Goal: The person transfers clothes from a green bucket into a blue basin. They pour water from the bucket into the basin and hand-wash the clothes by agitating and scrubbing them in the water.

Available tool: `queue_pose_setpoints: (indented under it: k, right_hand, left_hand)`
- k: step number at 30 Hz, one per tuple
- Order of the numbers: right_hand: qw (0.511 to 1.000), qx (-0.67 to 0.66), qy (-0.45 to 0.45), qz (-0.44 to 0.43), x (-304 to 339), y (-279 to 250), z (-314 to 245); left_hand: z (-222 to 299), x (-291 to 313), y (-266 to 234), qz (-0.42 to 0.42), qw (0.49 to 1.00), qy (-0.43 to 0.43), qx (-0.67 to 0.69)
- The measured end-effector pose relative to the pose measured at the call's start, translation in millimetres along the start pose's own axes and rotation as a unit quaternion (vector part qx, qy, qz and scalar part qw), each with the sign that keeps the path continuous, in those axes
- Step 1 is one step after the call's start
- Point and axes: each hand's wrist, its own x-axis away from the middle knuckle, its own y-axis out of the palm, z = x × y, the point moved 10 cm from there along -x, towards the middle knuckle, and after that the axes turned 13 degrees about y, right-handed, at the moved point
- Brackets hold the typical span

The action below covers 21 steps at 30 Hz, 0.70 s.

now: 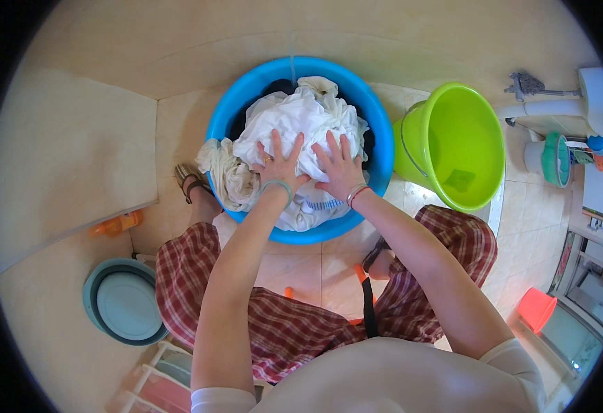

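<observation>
We press both flat, spread hands, left hand (pixel 280 167) and right hand (pixel 340 169), on white laundry (pixel 294 120) heaped in the blue basin (pixel 381 148); green bucket (pixel 453 141) at three o'clock, washing looks unfinished

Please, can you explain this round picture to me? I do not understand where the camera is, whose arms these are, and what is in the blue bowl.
The camera sits on a person's head and looks down, so the picture bends at its rim. The two arms from below are that person's own. The left hand and right hand lie flat, fingers spread, on white cloth piled in a blue basin on the tiled floor. Neither hand grips anything. Beside the basin stands a green bucket. A teal basin lies lower left.
</observation>
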Motion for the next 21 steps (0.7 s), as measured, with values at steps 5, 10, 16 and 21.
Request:
queue_pose_setpoints:
  k: [5,10,16,21]
  right_hand:
    - [1.0,0.012,0.011,-0.021,-22,19,2]
    - [0.999,0.046,0.013,-0.011,-38,36,-1]
    - [0.998,0.016,0.016,-0.064,-53,27,9]
    - [0.994,-0.097,-0.035,-0.028,-15,-37,23]
  left_hand:
    - [-6,-28,20,-0.034,0.999,-0.007,-0.037]
    - [-17,-43,32,-0.036,0.998,-0.004,-0.06]
    - [-5,-50,16,-0.055,0.998,0.001,-0.015]
    - [-9,-27,-18,-0.012,1.0,0.025,-0.001]
